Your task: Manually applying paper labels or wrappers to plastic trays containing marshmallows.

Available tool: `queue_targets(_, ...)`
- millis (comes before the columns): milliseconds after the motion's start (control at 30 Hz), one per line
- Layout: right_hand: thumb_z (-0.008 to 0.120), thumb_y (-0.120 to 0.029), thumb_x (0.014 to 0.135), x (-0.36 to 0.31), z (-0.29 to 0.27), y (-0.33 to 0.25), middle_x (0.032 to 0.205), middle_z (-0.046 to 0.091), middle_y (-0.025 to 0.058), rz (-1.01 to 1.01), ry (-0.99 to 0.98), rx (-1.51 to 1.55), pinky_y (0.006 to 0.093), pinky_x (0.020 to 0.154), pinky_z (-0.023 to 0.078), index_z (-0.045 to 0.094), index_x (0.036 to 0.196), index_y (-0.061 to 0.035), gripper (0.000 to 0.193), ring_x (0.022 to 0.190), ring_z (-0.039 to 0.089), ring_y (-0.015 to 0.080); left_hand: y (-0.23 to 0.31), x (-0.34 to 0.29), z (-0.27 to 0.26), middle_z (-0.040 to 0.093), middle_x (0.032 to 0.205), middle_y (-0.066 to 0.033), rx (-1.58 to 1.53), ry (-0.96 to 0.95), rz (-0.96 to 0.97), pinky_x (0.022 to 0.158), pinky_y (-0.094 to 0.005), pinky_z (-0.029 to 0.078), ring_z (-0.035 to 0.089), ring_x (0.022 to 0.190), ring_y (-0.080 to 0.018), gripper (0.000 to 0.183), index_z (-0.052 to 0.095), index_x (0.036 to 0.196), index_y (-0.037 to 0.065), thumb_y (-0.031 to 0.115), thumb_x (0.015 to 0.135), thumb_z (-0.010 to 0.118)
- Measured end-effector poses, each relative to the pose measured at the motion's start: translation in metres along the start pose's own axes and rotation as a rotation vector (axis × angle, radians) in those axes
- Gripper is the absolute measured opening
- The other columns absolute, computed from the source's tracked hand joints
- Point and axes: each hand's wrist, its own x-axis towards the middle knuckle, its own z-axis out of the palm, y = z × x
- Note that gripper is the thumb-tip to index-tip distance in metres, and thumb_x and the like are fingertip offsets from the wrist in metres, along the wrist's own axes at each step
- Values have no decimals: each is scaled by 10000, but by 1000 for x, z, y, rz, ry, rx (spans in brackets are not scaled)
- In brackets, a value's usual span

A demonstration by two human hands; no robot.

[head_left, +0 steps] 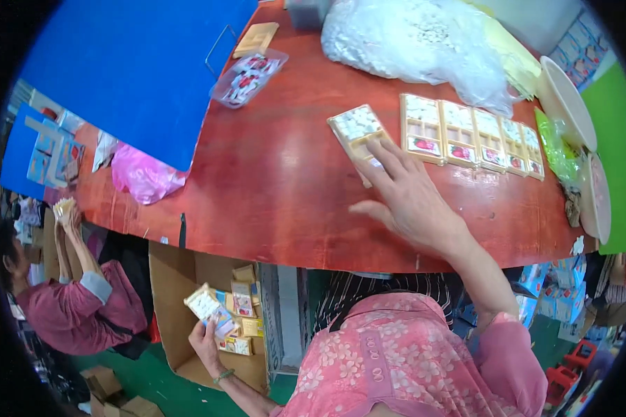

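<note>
My left hand grips a small pale tray filled partly with white pieces, holding it over an open cardboard box. Several similar filled trays lie inside that box. On the red table, my right hand is spread out, thumb apart, with its fingertips over the lower part of a tilted tray. White pieces fill that tray's far end. Whether the fingertips touch it I cannot tell. To its right stands a row of trays with white pieces and small red-fruit pictures.
A large clear bag of white pieces lies at the back. A plastic tub of small picture cards sits by the blue panel. A pink bag rests left. Pale basins stand at right. Another person works at left.
</note>
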Motion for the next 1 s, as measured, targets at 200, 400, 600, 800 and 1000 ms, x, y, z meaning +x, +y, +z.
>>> queue_targets(200, 590, -468, 832, 17, 42, 37, 1331, 384, 299, -31, -1, -113, 475, 1068, 276, 422, 1285, 22, 688, 1279, 308, 455, -145, -7, -78, 623, 886, -97, 619, 169, -203, 604, -284, 468, 567, 740, -139, 424, 514, 1101, -153, 128, 814, 648)
queue_targets(400, 609, -482, 812, -24, 33, 7, 1354, 345, 309, 3, -44, -132, 481, 1066, 279, 380, 1338, -3, 747, 1292, 301, 449, -4, -1, 6, 625, 1004, -136, 360, -36, -202, 808, -283, 432, 570, 925, -151, 376, 547, 1078, -130, 166, 851, 597)
queue_targets(600, 657, -390, 795, -61, 24, -14, 1376, 338, 256, 53, -84, -124, 492, 1050, 298, 398, 1331, -28, 697, 1306, 271, 447, 108, -11, 111, 665, 970, -109, 219, -585, -143, 821, -277, 454, 605, 908, -161, 311, 600, 1120, -53, 122, 863, 587)
queue_targets(800, 651, -268, 814, -87, 34, -20, 1402, 317, 230, 126, -41, -112, 512, 1027, 306, 439, 1315, -86, 573, 1278, 293, 460, 104, -33, 218, 683, 908, -137, 251, -663, 282, 723, -274, 500, 652, 849, -172, 191, 644, 984, -63, 13, 808, 626)
queue_targets(1000, 670, -210, 782, -110, 37, -24, 1417, 326, 200, 159, -5, -120, 505, 986, 329, 473, 1309, -132, 568, 1237, 338, 444, 164, -40, 240, 670, 808, -151, 136, -598, 687, 664, -301, 509, 661, 745, -276, 124, 664, 898, -35, -15, 780, 632)
